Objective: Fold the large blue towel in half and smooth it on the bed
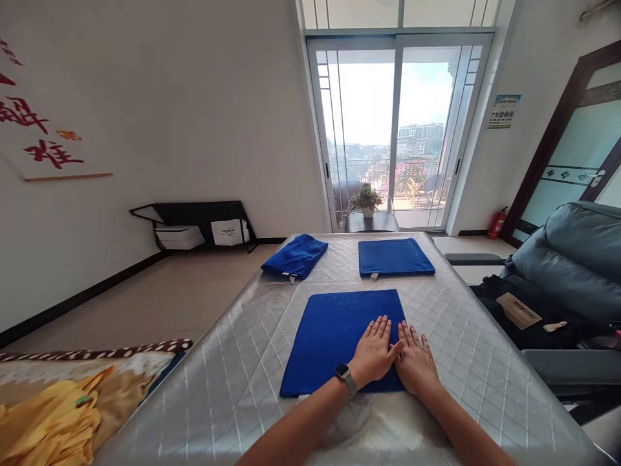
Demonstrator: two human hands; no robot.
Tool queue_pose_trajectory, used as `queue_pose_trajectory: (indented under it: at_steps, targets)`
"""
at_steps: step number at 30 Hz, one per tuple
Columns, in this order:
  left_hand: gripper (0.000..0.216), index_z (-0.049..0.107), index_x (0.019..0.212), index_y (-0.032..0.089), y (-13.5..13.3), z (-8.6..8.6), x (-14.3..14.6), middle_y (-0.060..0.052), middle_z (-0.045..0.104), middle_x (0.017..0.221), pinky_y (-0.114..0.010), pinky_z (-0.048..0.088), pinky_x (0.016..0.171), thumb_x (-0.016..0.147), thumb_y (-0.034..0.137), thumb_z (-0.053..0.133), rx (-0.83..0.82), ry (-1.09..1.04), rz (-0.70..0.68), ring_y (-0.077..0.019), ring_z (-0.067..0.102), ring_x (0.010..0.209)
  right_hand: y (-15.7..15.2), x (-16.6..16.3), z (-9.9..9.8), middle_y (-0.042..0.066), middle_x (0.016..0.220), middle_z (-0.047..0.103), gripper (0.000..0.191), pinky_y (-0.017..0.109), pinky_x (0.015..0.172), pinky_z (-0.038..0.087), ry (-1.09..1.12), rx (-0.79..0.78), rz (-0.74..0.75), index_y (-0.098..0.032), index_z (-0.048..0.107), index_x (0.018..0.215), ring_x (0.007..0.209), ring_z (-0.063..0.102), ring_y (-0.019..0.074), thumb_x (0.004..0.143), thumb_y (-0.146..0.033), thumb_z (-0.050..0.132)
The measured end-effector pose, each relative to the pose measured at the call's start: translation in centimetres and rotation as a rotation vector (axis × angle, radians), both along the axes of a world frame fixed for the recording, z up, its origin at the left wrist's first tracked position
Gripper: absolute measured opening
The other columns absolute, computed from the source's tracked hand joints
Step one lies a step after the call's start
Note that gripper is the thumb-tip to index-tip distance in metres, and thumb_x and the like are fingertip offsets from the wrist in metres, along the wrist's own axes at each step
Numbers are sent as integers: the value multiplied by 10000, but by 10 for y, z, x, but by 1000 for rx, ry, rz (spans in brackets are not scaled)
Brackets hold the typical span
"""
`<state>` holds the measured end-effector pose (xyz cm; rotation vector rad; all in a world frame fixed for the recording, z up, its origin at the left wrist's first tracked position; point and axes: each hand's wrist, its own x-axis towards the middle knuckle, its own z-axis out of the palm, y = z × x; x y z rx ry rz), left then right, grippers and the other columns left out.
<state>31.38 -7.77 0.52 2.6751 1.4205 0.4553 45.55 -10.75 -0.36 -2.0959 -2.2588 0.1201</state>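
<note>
A flat blue cloth (334, 336), with straight edges and a small white tag at its near side, lies on the silver quilted table cover (252, 362). My left hand (374, 351), with a watch at the wrist, rests flat on the right part of this cloth, fingers stretched out. Beside it, my right hand (415, 357) lies along the cloth's right edge with its fingers extended; the two thumbs meet. Farther back are a neatly folded blue cloth (396, 257) on the right and a looser, rumpled blue cloth (297, 255) on the left.
Yellow fabric (53, 421) lies on a patterned cover at the lower left. A dark armchair (577, 259) stands close along the right side. Past the table's far edge are a chair with a potted plant (367, 197) and a sliding glass door (359, 129).
</note>
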Motion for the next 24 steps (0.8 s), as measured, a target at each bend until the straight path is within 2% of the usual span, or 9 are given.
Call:
queue_pose_trajectory:
  at_steps: [3, 9, 12, 16, 24]
  targets:
    - [753, 322, 1532, 87, 0, -1, -36, -143, 283, 1600, -445, 233, 1216, 1013, 605, 151, -17, 39, 72, -248, 196, 1499, 1, -1, 1, 62, 1642, 122, 695, 480, 1219, 32, 42, -1, -15, -119, 162, 1576, 1515, 79, 245, 992, -494, 202]
    - [780, 294, 1544, 100, -20, -9, -135, -127, 258, 1609, -436, 228, 1218, 998, 645, 180, -46, 123, 295, -248, 207, 1494, 1, 0, 2, 58, 1645, 121, 715, 477, 1218, 16, 74, 6, -7, -121, 147, 1578, 1517, 58, 235, 992, -530, 166]
    - [792, 283, 1547, 95, -30, -19, -169, -135, 273, 1604, -446, 223, 1217, 992, 654, 202, -9, 129, 373, -256, 210, 1493, 1, 0, 1, 55, 1647, 117, 710, 473, 1218, 9, 55, -3, -15, -125, 148, 1579, 1517, 60, 231, 993, -527, 166]
    - [821, 286, 1545, 82, -36, -25, -178, -150, 285, 1598, -461, 220, 1217, 978, 673, 229, 38, 97, 431, -271, 211, 1493, 1, 0, 1, 55, 1648, 100, 700, 474, 1218, 29, 19, 0, -3, -120, 135, 1580, 1517, 59, 231, 999, -506, 187]
    - [858, 307, 1531, 47, -36, -22, -176, -164, 278, 1595, -456, 218, 1221, 969, 686, 201, 29, 59, 437, -273, 224, 1490, -10, 2, 12, 58, 1640, 168, 674, 463, 1218, 79, -49, 9, 31, -129, 205, 1572, 1515, 83, 228, 1003, -488, 160]
